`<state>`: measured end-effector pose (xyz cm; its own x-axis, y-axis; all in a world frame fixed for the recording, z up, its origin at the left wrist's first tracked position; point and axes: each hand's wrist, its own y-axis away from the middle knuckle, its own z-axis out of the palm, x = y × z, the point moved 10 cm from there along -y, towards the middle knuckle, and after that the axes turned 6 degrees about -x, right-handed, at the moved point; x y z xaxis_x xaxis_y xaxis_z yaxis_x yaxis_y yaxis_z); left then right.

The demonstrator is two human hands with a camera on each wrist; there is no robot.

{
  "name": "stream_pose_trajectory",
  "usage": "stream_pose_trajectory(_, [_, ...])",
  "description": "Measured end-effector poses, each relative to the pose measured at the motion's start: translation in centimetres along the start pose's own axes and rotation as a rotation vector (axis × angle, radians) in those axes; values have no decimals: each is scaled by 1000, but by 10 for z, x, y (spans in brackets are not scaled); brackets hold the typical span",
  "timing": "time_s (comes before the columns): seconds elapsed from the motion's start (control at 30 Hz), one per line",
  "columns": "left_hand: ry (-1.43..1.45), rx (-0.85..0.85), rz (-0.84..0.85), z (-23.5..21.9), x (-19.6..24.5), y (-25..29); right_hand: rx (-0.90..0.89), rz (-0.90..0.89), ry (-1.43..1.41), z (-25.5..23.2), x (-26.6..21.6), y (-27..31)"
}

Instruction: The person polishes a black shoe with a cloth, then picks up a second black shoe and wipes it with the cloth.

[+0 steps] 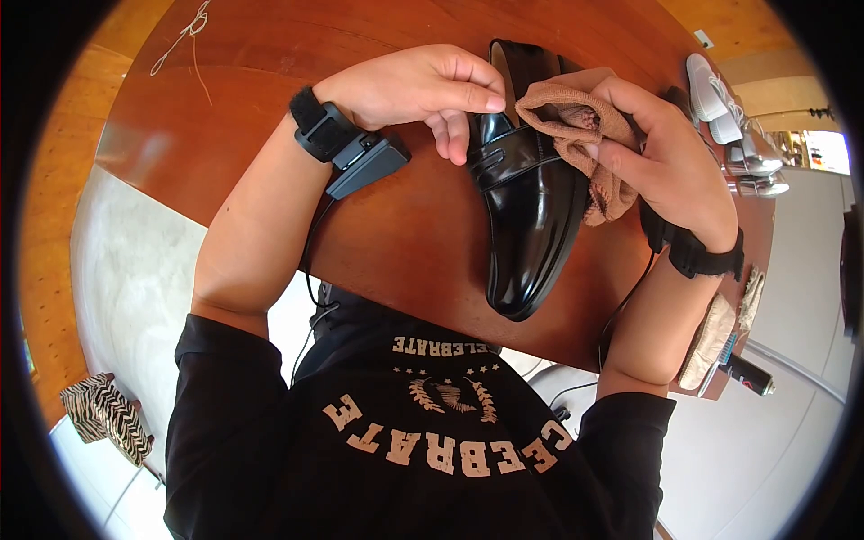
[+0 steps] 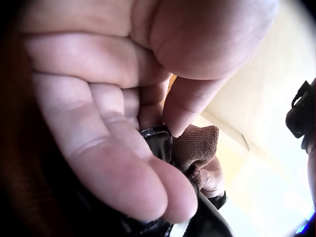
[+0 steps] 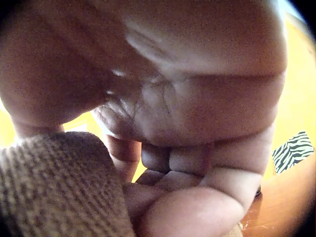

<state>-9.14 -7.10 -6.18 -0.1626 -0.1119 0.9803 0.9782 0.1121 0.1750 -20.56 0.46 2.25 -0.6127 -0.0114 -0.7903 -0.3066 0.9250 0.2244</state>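
A glossy black loafer (image 1: 533, 225) stands over the brown table, its toe pointing toward the person. My left hand (image 1: 418, 88) pinches the edge of the shoe's opening between thumb and forefinger; the other fingers hang loosely below. In the left wrist view that pinched black edge (image 2: 159, 143) shows just under the thumb tip. A brown knit cloth (image 1: 614, 191) is bunched in my right hand (image 1: 675, 157), gripped between thumb and fingers against the shoe's side and opening. Close up, the cloth (image 3: 54, 182) fills the lower left of the right wrist view.
White sneakers (image 1: 708, 90) and clear glass-like items (image 1: 760, 162) line the table's right side. A beige cloth (image 1: 708, 342), a blue brush (image 1: 728, 346) and a black can (image 1: 749, 373) lie at the lower right edge. A pale string (image 1: 192, 31) lies far left. Cables run from both wrist straps.
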Motion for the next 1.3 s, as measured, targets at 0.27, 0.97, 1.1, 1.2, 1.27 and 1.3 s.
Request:
stream_pose_trajectory(0.27, [16, 20, -2, -1, -1, 0, -16, 49, 8, 1, 1, 0])
stream_pose_trajectory(0.97, [-6, -21, 12, 2, 3, 2, -14, 28, -14, 2, 4, 0])
stream_pose_trajectory(1.1, [-18, -35, 24, 3, 4, 2, -21, 18, 22, 2, 0, -1])
stream_pose_trajectory(1.2, [-23, -33, 24, 3, 5, 2, -11, 14, -7, 3, 2, -2])
stream_pose_trajectory(1.27, [-26, -29, 22, 3, 6, 2, -9, 8, -8, 2, 3, -2])
stream_pose_trajectory(1.3, [-28, -29, 24, 3, 6, 3, -8, 5, -5, 2, 2, -2])
